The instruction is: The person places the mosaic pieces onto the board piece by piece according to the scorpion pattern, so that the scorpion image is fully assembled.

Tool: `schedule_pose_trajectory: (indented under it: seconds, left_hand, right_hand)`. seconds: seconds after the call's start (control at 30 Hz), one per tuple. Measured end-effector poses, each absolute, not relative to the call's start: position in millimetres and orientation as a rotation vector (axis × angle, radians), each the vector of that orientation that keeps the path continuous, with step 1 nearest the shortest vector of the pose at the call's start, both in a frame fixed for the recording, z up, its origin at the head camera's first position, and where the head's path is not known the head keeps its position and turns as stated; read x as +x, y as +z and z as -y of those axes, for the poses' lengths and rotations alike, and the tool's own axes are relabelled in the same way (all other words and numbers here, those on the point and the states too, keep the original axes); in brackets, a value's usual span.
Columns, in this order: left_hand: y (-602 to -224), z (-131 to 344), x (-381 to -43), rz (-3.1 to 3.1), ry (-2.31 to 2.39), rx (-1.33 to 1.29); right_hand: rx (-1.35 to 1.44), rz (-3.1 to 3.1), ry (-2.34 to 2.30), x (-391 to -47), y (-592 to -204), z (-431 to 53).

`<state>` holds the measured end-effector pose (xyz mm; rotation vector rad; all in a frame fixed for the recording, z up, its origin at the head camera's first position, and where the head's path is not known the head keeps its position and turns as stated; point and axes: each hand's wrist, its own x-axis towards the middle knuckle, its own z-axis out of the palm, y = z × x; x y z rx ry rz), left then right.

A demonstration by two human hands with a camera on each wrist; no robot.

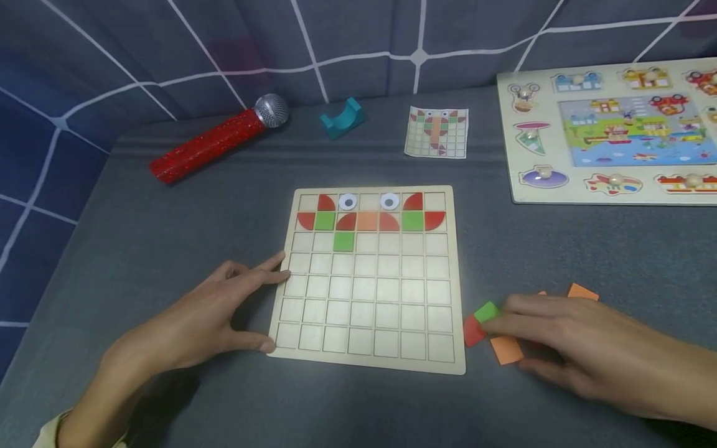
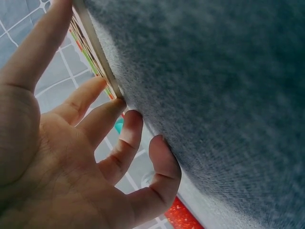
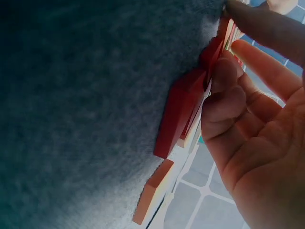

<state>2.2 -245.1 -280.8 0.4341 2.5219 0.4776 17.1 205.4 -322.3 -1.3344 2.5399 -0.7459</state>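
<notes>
A wooden grid board (image 1: 364, 314) lies flat in the middle of the head view. Red quarter-round, green and orange tiles, plus two googly-eye pieces, fill much of its top two rows; one green tile (image 1: 343, 241) sits in the third. My left hand (image 1: 208, 317) rests its thumb and spread fingertips against the board's left edge. Right of the board, my right hand (image 1: 577, 354) is low over loose tiles, its fingertips at a green tile (image 1: 485, 311). A red tile (image 1: 473, 331) and an orange tile (image 1: 506, 350) lie beside it. More red tiles (image 3: 183, 107) appear under the hand in the right wrist view.
Behind the board lies a small printed pattern card (image 1: 437, 149). A red glittery microphone (image 1: 210, 146) and a teal curved stand (image 1: 343, 119) are at the back left. The back right holds a knobbed picture puzzle (image 1: 534, 193). A gridded blue cloth (image 1: 364, 31) hangs behind.
</notes>
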Motion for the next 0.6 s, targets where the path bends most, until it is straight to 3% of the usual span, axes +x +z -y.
schedule_pose_trajectory:
  seconds: [0.6]
  left_hand:
    - [-281.0,245.6,3.1,-2.529,0.483,0.446]
  right_hand:
    - [-1.119,-2.548,-0.781,6.3,-309.2,-195.6]
